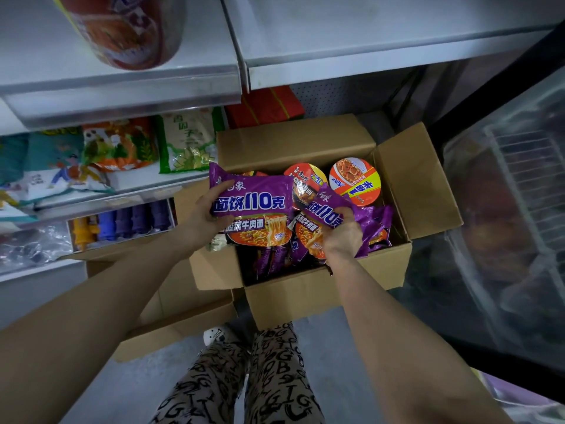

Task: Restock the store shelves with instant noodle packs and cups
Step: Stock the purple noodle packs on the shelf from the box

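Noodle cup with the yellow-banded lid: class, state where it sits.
Head view: the noodle cup stands in the far right corner of the cardboard box, right of a second cup, just beyond the purple pack that the right hand grips.

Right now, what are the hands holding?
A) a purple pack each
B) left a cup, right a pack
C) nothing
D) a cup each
A: the left hand grips one purple pack and the right hand grips a second pack over the box.
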